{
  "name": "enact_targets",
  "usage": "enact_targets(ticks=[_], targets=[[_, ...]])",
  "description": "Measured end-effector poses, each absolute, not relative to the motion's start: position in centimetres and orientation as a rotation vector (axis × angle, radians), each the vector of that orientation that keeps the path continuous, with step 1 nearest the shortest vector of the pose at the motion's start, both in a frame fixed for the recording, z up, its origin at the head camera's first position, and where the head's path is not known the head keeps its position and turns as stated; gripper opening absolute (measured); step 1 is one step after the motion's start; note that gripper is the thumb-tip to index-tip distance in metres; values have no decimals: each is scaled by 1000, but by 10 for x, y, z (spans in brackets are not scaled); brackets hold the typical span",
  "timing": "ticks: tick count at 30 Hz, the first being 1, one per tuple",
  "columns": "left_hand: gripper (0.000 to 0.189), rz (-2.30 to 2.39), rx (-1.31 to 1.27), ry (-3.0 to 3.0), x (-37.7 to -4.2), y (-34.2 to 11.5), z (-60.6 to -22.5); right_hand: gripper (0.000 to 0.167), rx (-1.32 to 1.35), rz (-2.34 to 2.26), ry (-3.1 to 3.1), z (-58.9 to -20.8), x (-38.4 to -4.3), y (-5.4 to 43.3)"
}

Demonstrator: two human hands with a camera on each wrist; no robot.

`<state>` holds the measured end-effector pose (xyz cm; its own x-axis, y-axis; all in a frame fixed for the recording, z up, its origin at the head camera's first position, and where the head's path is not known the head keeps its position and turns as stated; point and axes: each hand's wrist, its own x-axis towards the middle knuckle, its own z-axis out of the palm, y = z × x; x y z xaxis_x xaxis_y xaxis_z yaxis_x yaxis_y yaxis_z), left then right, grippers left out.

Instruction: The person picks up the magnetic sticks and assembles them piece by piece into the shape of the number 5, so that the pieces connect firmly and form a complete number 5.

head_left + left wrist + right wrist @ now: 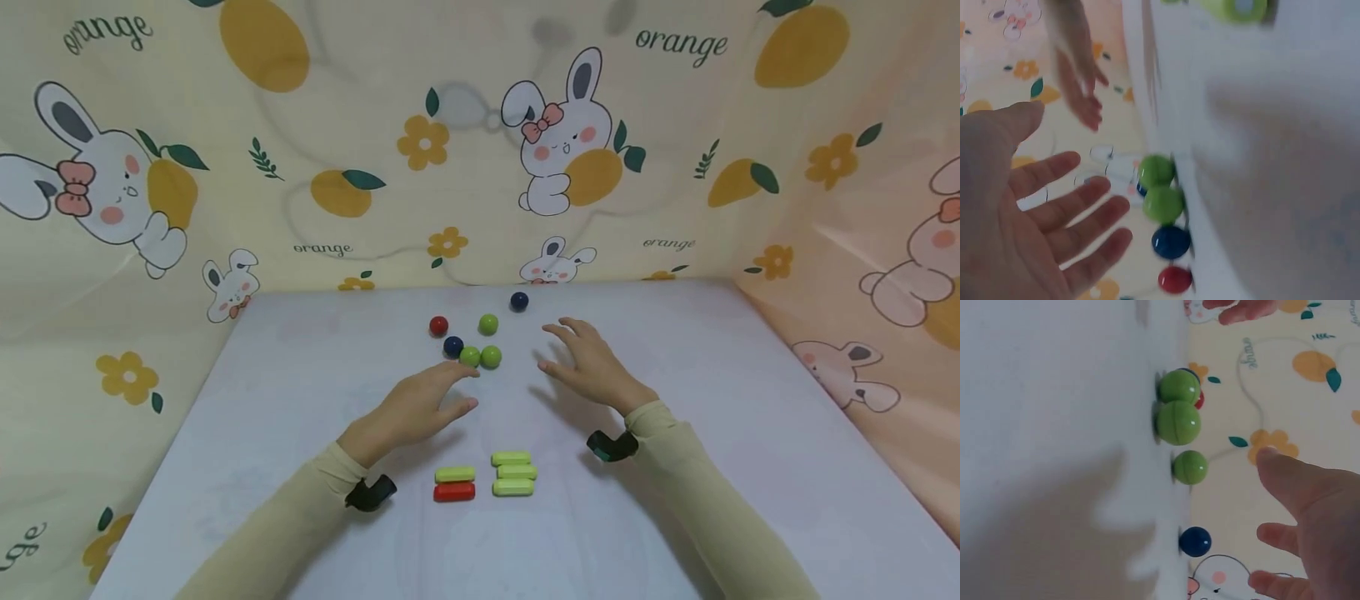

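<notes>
My left hand point(414, 407) hovers over the table with fingers spread and nothing in it, its fingertips overlapping the near green ball point(469, 357) in the head view. Beside that ball lie a second green ball point(491, 357) and a dark blue ball point(453, 347). Farther back are a red ball point(438, 326), another green ball point(488, 324) and a second dark blue ball point(519, 302). My right hand point(592, 365), also empty with loosely extended fingers, hangs to the right of the balls. In the right wrist view its thumb point(1285, 478) points toward the balls.
Nearer me on the white table point(315, 533) lie a red block point(454, 492) with a yellow-green block point(455, 474) against it. Just right of them is a short row of yellow-green blocks point(513, 487). A curtain point(480, 167) printed with rabbits and oranges encloses the back and sides.
</notes>
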<state>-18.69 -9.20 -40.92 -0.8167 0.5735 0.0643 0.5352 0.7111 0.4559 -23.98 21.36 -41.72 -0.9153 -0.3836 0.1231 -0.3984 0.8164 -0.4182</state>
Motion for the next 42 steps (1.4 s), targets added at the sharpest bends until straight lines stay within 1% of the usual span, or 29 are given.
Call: enact_targets(ticks=[5,14,23,30,35,42], targets=[[43,745,1032,2653,-183,-72,-413,58,676,740,-2928,-421,-242,212],[36,678,1083,2409,-180,-44,-423,54,739,761,-2910,-430,-244,206],[36,657,1084,2347,-180,-39,-427,52,737,781,-2922,-435,-241,201],[43,587,1035,2413,-181,-40,-427,53,731,868,-2934,-439,-245,195],[39,632,977,2412,-185,-43,-430,52,731,915,-2933,-445,-248,193],[34,808,939,2404,-196,-51,-437,52,750,1090,-2912,-443,-249,191]])
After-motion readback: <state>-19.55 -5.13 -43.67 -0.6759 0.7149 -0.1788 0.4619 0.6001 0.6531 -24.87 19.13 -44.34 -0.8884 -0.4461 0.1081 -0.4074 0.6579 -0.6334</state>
